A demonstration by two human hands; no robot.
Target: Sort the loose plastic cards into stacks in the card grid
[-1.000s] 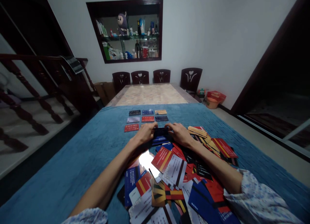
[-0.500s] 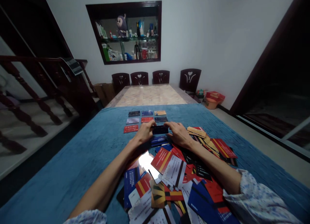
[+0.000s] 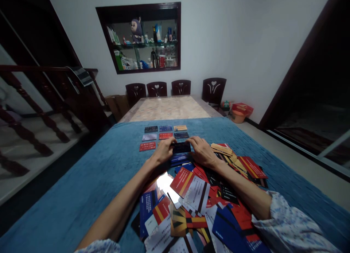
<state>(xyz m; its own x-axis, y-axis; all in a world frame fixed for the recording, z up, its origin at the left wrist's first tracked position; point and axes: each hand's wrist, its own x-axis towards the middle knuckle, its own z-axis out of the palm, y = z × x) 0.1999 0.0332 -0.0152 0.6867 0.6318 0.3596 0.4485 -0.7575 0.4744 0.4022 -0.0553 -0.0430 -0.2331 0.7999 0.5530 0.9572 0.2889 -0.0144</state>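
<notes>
Between my two hands is a black card (image 3: 181,147), gripped at its left end by my left hand (image 3: 164,149) and at its right end by my right hand (image 3: 201,151). Whether it is one card or a small stack, I cannot tell. Just below it lies a blue card (image 3: 179,159). Beyond my hands, cards lie in rows on the blue cloth: a dark card (image 3: 151,129), a blue one (image 3: 165,128) and a yellow one (image 3: 180,128) at the back, with a red card (image 3: 147,146) at the near left.
A loose heap of cards (image 3: 191,187) spreads under and between my forearms. Beige cards (image 3: 221,149) lie stacked to the right. The blue cloth (image 3: 109,162) covers the near table; the bare tabletop (image 3: 172,107) and chairs (image 3: 181,87) are beyond.
The view has shifted very slightly. My hands stay around the black card, which now shows a little more of its face.
</notes>
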